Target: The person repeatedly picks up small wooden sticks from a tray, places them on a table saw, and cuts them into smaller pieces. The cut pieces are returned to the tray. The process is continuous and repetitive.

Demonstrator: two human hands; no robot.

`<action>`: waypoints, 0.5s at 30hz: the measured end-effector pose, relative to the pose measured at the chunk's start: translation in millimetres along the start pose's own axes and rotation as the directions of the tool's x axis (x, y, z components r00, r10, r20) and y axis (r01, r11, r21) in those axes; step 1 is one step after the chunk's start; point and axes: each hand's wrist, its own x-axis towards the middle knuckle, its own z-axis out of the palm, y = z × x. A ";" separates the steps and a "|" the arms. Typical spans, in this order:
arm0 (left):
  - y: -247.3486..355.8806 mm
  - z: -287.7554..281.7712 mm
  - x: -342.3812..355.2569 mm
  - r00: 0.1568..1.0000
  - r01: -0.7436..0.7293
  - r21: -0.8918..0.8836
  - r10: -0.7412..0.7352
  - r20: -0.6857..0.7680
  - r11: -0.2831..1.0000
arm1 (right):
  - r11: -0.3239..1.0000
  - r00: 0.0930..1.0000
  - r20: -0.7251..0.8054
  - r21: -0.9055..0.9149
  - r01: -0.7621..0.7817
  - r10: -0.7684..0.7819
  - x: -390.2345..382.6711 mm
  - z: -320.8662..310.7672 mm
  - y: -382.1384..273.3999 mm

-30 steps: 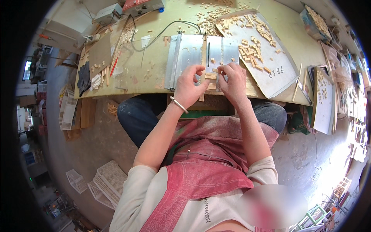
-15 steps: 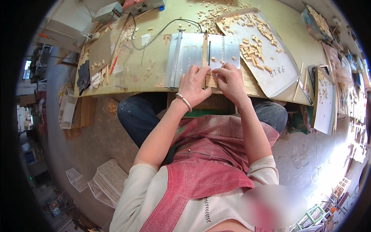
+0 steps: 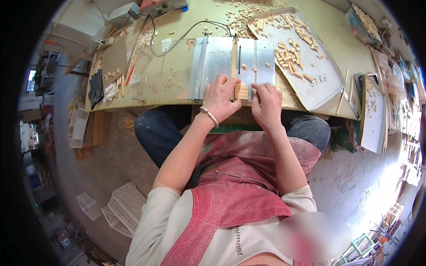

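Observation:
A small bundle of light wooden strips (image 3: 242, 91) lies side by side near the front edge of a silver metal plate (image 3: 217, 62). My left hand (image 3: 218, 96) closes on the bundle's left end, with the index finger at its far side and the thumb at its near side. Just right of the bundle, my right hand (image 3: 267, 103) is apart from the wood, its fingers loosely bent and the thumb away from the index finger. A wooden guide strip (image 3: 234, 55) runs along the plate, beside a narrow dark slot (image 3: 240, 60). Several small wooden blocks (image 3: 255, 69) lie right of the slot.
A pale tray (image 3: 326, 91) with many cut wooden pieces stands to the right on the green table (image 3: 177, 95). A black cable (image 3: 191, 31) curves behind the plate. Dark gloves (image 3: 96, 88) and a red pen-like stick (image 3: 131, 74) lie at the left.
My right hand has moved off the wooden strips, a little right and nearer to me, uncovering more of them. My left hand stays nearly in place.

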 end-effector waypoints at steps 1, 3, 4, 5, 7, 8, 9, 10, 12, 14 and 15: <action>0.1 0.6 -0.1 1.000 -0.003 -0.001 0.003 -0.005 1.000 | 0.999 0.999 0.029 -0.020 0.031 -0.030 3.3 -0.5 -1.9; 0.2 1.5 -0.2 1.000 -0.009 -0.004 0.009 -0.015 1.000 | 0.998 0.993 0.109 -0.037 0.050 -0.045 6.0 -1.0 -0.6; -0.2 1.8 -0.6 1.000 -0.009 -0.007 0.009 -0.017 1.000 | 0.999 0.997 0.070 -0.011 0.037 -0.036 5.4 -1.1 0.0; -0.3 2.5 -0.8 1.000 -0.010 -0.010 0.010 -0.020 1.000 | 1.000 0.999 0.032 0.015 0.024 -0.025 4.2 -1.3 0.3; -0.9 2.7 -1.4 1.000 -0.007 -0.012 0.007 -0.019 1.000 | 0.999 1.000 -0.013 0.035 0.006 -0.005 -1.0 -3.4 1.2; -1.2 2.6 -1.7 1.000 -0.004 -0.012 0.004 -0.016 1.000 | 1.000 1.000 -0.019 0.028 -0.002 0.002 -6.5 -5.8 1.2; -1.4 2.5 -2.0 1.000 0.000 -0.011 0.000 -0.014 1.000 | 1.000 1.000 -0.025 0.021 -0.009 0.010 -11.9 -7.4 0.4; -1.0 2.5 -1.9 1.000 -0.002 -0.011 0.002 -0.016 1.000 | 1.000 1.000 -0.026 0.023 0.006 -0.005 -17.2 -8.3 -1.6; -0.1 2.4 -2.0 1.000 -0.003 -0.010 0.003 -0.021 1.000 | 0.999 0.999 -0.028 0.026 0.036 -0.035 -26.3 -6.8 -6.0; 0.5 2.4 -1.5 1.000 -0.008 -0.005 0.008 -0.023 1.000 | 0.998 0.997 -0.033 0.023 0.067 -0.066 -30.5 -0.3 -6.3; 0.8 2.5 -1.5 1.000 -0.010 -0.003 0.010 -0.024 1.000 | 0.998 0.998 -0.033 0.024 0.063 -0.062 -31.9 1.3 -6.1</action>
